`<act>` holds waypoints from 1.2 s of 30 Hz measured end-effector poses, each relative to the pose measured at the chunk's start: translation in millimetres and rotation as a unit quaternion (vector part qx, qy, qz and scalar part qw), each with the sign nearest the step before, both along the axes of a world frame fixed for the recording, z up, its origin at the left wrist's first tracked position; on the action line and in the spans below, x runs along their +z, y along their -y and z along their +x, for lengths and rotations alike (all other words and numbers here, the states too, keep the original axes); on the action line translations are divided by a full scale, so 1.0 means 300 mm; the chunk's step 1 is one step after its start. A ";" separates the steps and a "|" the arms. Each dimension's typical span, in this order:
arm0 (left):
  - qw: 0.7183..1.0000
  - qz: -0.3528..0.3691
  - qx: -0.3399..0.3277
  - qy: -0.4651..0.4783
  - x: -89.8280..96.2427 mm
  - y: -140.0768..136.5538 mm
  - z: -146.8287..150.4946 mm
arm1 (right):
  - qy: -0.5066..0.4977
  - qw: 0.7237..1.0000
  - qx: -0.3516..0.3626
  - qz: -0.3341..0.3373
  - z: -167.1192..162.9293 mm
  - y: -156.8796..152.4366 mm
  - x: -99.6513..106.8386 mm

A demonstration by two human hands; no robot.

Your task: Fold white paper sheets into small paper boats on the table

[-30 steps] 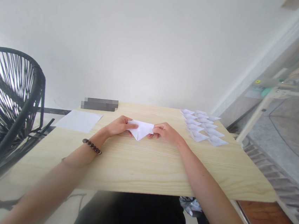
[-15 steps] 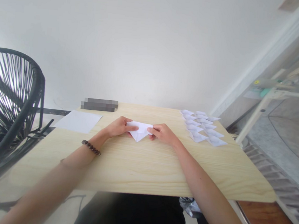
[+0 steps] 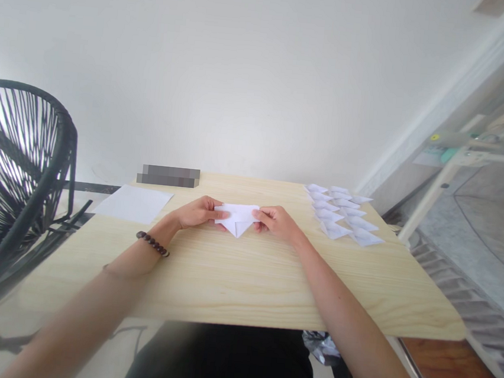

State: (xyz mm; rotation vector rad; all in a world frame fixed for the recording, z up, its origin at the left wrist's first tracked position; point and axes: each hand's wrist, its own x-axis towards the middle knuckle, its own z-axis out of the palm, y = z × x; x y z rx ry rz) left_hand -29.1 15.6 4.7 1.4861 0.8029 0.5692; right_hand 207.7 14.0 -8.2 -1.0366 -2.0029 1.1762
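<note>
I pinch a folded white paper between my two hands, over the middle of the worktop, closer to its far edge than its near one. My left hand grips one end, thumb on top; my right hand grips the other the same way. The paper makes a flat band with a creased triangular tip pointing at the near edge. My fingers hide its ends, and I can't tell whether it touches the wood.

By the far right corner, pointed folded papers sit in close rows, some partly covering others. Smooth plain paper lies along the left edge, and behind it, at the far left corner, a dark thing is blurred into blocks. Crumpled shiny plastic shows below the near edge, partly cut off, its contents unclear.
</note>
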 end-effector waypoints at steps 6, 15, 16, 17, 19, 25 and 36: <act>0.998 0.041 0.056 0.008 0.001 0.012 0.028 | -0.020 0.998 -0.056 0.014 -0.010 0.002 -0.021; 0.935 0.291 0.198 -0.046 0.007 0.020 0.049 | -0.099 0.986 -0.116 0.068 -0.022 -0.005 -0.033; 0.927 0.314 0.199 -0.051 0.011 0.023 0.049 | -0.094 0.985 -0.116 0.082 -0.023 -0.005 -0.033; 0.920 0.335 0.197 -0.058 0.013 0.025 0.049 | -0.089 0.985 -0.114 0.099 -0.023 -0.005 -0.032; 0.911 0.364 0.183 -0.069 0.013 0.024 0.047 | -0.071 0.981 -0.105 0.145 -0.021 -0.006 -0.030; 0.875 0.444 0.108 -0.162 -0.022 -0.012 0.014 | 0.036 0.959 -0.083 0.268 0.004 -0.023 -0.032; 0.846 0.465 0.036 -0.259 -0.034 -0.025 -0.014 | 0.168 0.942 -0.050 0.286 0.019 -0.018 -0.025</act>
